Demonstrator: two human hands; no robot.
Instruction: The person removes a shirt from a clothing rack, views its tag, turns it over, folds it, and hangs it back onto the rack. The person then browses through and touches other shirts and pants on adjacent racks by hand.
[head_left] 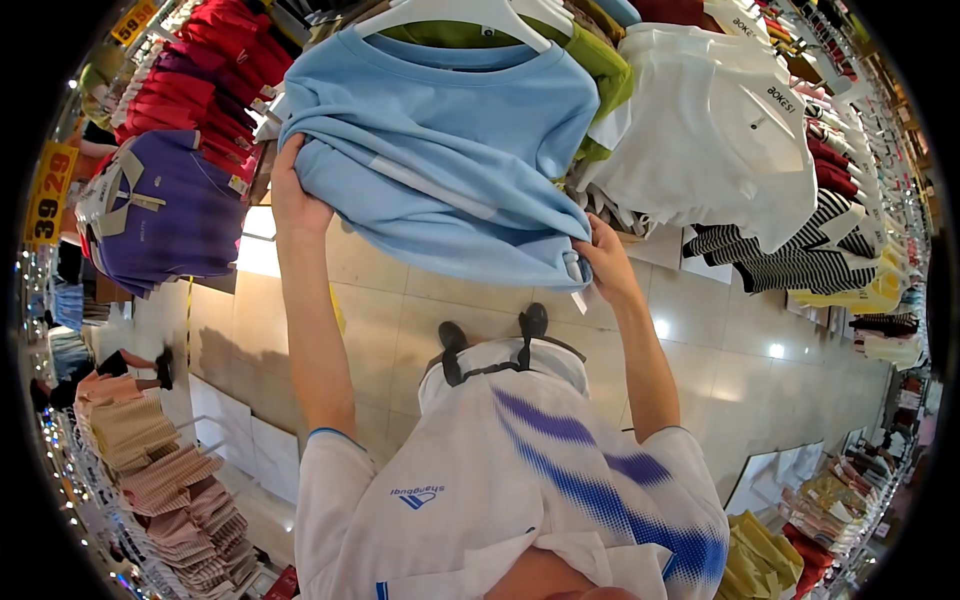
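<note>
A light blue shirt [450,150] hangs by its neck on a white hanger [450,14], its lower part lifted and bunched in folds. My left hand [298,195] is closed on the shirt's side at the left, the fingers partly hidden by cloth. At the lower right corner my right hand [607,258] pinches the shirt's edge, beside a small white tag [579,300] that dangles below. A green garment [608,75] shows behind the blue shirt.
White shirts [710,130] hang close at the right, with striped garments [800,250] below them. A purple polo shirt [165,210] and red garments [195,90] are at the left. More racks line both sides, and tiled floor [390,300] lies beneath.
</note>
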